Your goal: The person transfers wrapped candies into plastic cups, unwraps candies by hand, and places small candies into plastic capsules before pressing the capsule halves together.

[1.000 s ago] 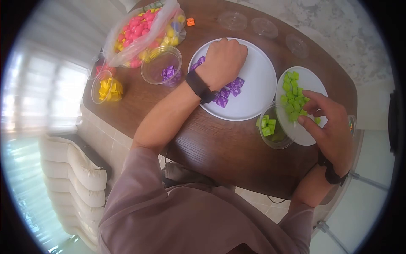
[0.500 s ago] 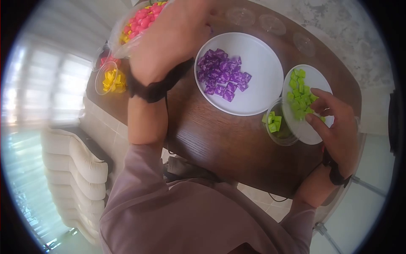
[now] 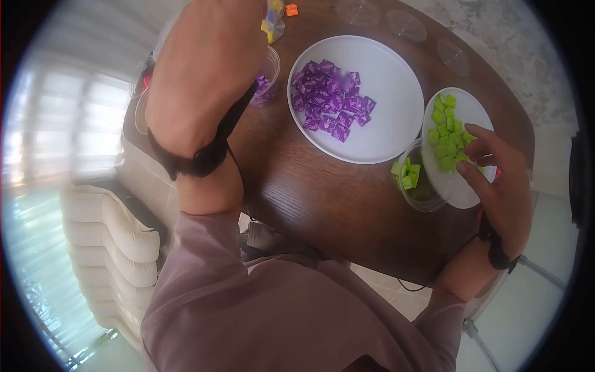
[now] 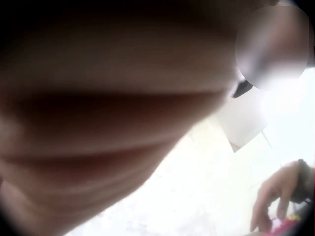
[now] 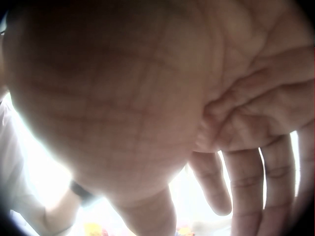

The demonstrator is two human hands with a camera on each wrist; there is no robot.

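Note:
My left hand [image 3: 211, 68] is raised close to the head camera, over the left side of the table. Its fingers are out of the head view, and the left wrist view is mostly blurred skin. Behind the wrist stands a clear tub [image 3: 273, 61] with purple wrapped pieces in it. My right hand [image 3: 503, 172] hovers with relaxed fingers by a small white plate [image 3: 469, 193] of green wrapped pieces [image 3: 447, 139], thumb near the rim of another clear tub [image 3: 427, 204] holding more green ones. In the right wrist view, its fingers [image 5: 246, 182] extend apart.
A large white plate [image 3: 390, 105] carries a pile of purple wrapped pieces [image 3: 331, 99]. Clear lids [image 3: 406, 26] lie along the far edge. An orange piece [image 3: 291, 10] sits beside a bag of colourful pieces [image 3: 273, 28], mostly covered by my arm. A pale padded chair [image 3: 111, 254] stands at left.
My left hand has left the purple pile on the large plate and come left and up toward the camera, uncovering the pile. The right hand has stayed beside the green pieces.

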